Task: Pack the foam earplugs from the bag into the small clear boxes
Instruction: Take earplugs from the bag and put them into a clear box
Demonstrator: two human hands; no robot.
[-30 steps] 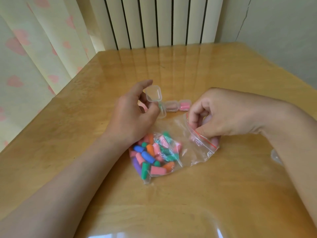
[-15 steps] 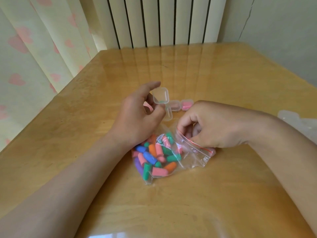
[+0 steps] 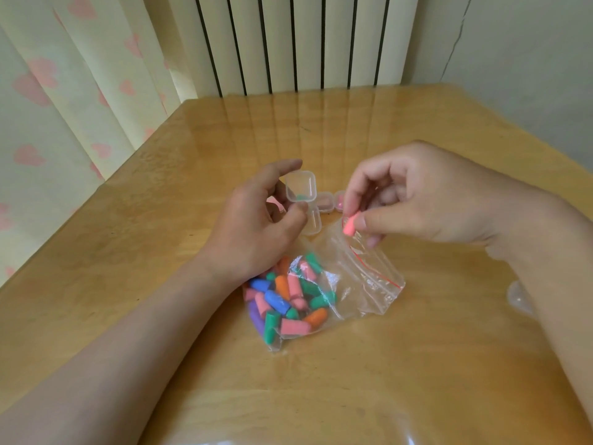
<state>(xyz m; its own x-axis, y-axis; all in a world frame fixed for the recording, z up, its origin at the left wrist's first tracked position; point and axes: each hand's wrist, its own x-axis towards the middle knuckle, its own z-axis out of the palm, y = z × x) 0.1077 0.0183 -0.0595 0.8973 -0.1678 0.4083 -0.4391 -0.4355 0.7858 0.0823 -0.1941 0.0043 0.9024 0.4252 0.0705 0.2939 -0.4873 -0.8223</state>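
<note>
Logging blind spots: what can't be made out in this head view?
Head view:
- Open small clear plastic box in left hand: earplug count, thumb covers it.
- Two pink-filled clear boxes: contents too small; right hand, pinching pink foam earplug, overlaps one.
- Clear plastic item by right forearm: blurred.

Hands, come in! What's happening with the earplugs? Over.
Left hand holds open clear box. Right hand pinches pink earplug above bag. Nothing between earplug and box.

Hands: two, left hand [image 3: 253,226], right hand [image 3: 426,200]. One bag [image 3: 369,277]. Inside it, plugs [image 3: 293,289]: roughly twenty, heaped, exact count unclear; at least two blue, three orange. One pink loose plug [image 3: 348,225], right fingers. Boxes: three. One open box [image 3: 301,184] holding one green plug [image 3: 301,197]; two shut boxes [image 3: 324,202], far side.
</note>
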